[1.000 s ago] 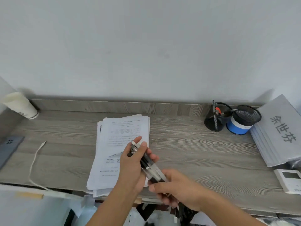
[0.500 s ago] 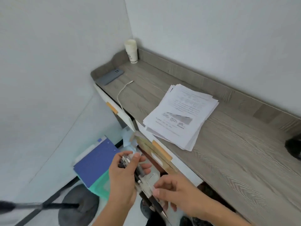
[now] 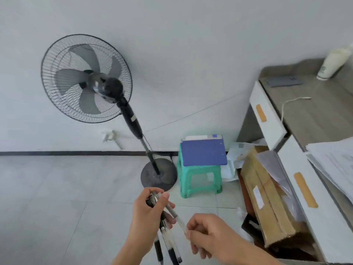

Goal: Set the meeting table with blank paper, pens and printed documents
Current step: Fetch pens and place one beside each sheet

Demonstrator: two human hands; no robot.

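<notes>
While left hand grips pen bundle in curled fingers, right hand pinches end of one pen, likely drawing it out. Pens held over floor, none laid yet; no blank paper seen. Stack of printed documents on desk at right, reaching front edge. Open floor left; cardboard box, stool, fan crowd desk side.

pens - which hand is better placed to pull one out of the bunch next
Right. The left hand grips the bunch of pens, while the right hand pinches the end of a single pen angled out from it.
</notes>
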